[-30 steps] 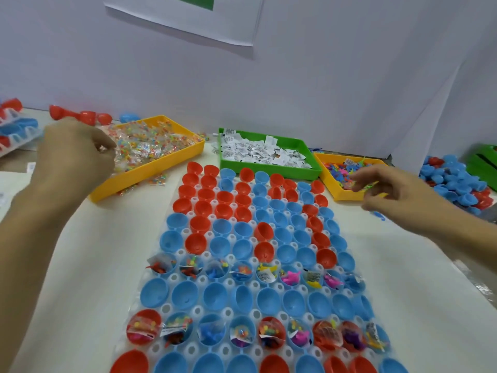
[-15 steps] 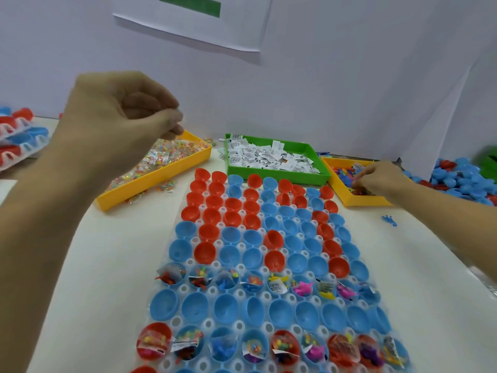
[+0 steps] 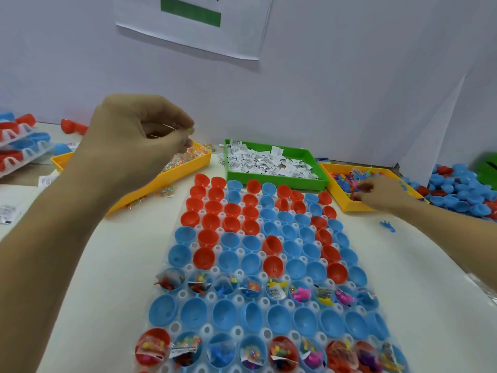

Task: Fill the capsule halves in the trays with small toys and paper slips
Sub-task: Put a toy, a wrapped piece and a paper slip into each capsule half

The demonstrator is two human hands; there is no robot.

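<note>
Blue and red capsule halves [image 3: 243, 267] sit cup-up in our tray, ready for filling.
Only two near rows hold toys. Our left hand [image 3: 139, 141] pinches a small packet above the far-left yellow bin [image 3: 188, 168]; our right hand [image 3: 382, 193] curls into the toy bin [image 3: 338, 195], grabbing refills.

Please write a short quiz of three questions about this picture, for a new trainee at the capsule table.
1. True or false: the green tray holds paper slips.
2. Which tray is the right hand reaching into?
A. the green tray
B. the right yellow tray
C. the left yellow tray
3. Fill in: the row of capsule halves between the two filled rows is coloured ____.

Key:
1. True
2. B
3. Blue
</note>
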